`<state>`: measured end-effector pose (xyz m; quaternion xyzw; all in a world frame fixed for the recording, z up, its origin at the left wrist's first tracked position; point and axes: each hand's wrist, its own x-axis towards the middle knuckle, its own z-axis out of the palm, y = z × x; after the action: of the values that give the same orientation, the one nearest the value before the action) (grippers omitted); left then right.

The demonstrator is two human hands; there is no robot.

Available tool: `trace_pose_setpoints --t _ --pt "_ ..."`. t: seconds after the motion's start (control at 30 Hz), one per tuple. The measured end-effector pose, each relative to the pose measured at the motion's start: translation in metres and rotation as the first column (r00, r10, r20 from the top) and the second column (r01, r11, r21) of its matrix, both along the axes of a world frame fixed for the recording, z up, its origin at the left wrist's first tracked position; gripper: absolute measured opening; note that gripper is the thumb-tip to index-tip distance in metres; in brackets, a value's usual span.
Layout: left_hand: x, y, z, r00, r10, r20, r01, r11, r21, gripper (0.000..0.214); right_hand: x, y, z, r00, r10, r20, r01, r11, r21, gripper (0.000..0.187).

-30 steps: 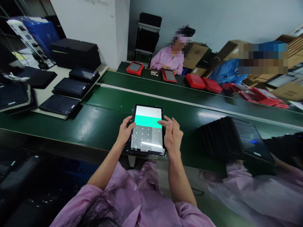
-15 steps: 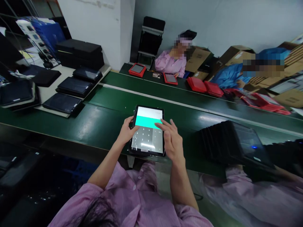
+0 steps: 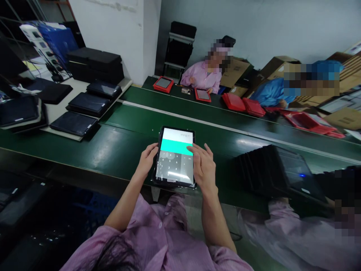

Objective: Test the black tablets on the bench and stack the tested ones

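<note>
Tablet point(image 3: 175, 162): at near edge of green worktop point(image 3: 121, 148), screen up, portrait to wearer. Not clear if lying flat or slightly lifted at the bottom. Shows white band on top with small digits, mostly too blurred to read, teal band below that, then grey number keypad. Has glare across lower keys, small label on bottom bezel, clear film sticking out at the bottom.

Left hand point(image 3: 147, 159): at tablet's left edge, thumb and curled fingers against the side. Can't say if really gripping, underside hidden.

Right hand point(image 3: 205, 167): at tablet's right edge, fingers loosely extended, not closed around anything. Has index fingertip over teal band; touching or just above, hard to say.

Right of tablet: stack of dark devices point(image 3: 262, 171), blue light glowing on the end one. Further right, co-worker's pink sleeve point(image 3: 283, 214), blurred.

Left of tablet, well apart: three dark tablets point(image 3: 75, 123) in a row on pale board point(image 3: 76, 81), black boxes point(image 3: 94, 64) behind.

Beyond tablet, across pale strip point(image 3: 172, 112): red cases point(image 3: 234, 101), person in pink point(image 3: 204, 78), person in blue point(image 3: 267, 93), cardboard boxes point(image 3: 236, 71).
</note>
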<state>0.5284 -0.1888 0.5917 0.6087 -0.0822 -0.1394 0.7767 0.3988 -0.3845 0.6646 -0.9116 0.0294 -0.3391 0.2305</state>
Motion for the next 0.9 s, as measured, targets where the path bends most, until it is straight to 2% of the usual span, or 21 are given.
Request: trace_pose_setpoints --t 0.1,0.23,0.4,0.47,0.6,0.67,0.73,0.9 --pt "-0.009 0.003 -0.005 0.998 0.020 0.051 -0.021 1.000 0.010 0.044 -0.001 -0.001 -0.001 0.998 -0.058 0.033 0.058 0.998 -0.006 0.046" --pt "-0.024 0.006 -0.004 0.991 0.057 0.117 -0.062 0.997 0.039 0.050 0.004 0.001 -0.002 1.000 0.005 0.006 -0.005 1.000 -0.009 0.041" --pt "-0.036 0.007 -0.001 0.992 0.076 0.106 -0.085 0.992 0.089 0.055 -0.008 0.006 -0.006 1.000 -0.007 0.025 0.004 0.992 0.128 0.041" --pt "-0.039 0.007 -0.003 0.991 0.083 0.106 -0.092 0.992 0.084 0.055 -0.022 0.008 -0.010 0.999 0.014 -0.038 -0.006 0.979 0.203 0.053" --pt "-0.050 0.011 -0.010 0.984 0.096 0.148 -0.101 0.994 0.029 0.052 -0.054 0.007 -0.027 0.964 0.151 -0.221 -0.074 0.944 0.322 0.116" --pt "-0.058 0.013 -0.012 0.984 0.095 0.153 -0.098 0.995 0.011 0.052 -0.065 0.005 -0.036 0.940 0.189 -0.284 -0.068 0.920 0.387 0.134" --pt "-0.067 0.013 -0.012 0.983 0.107 0.150 -0.108 0.994 -0.007 0.053 -0.070 0.004 -0.043 0.931 0.191 -0.313 -0.037 0.899 0.437 0.136" --pt "-0.080 0.006 -0.015 0.964 0.148 0.219 -0.148 0.989 -0.014 0.055 -0.069 -0.001 -0.053 0.955 0.131 -0.267 0.014 0.877 0.479 0.122"
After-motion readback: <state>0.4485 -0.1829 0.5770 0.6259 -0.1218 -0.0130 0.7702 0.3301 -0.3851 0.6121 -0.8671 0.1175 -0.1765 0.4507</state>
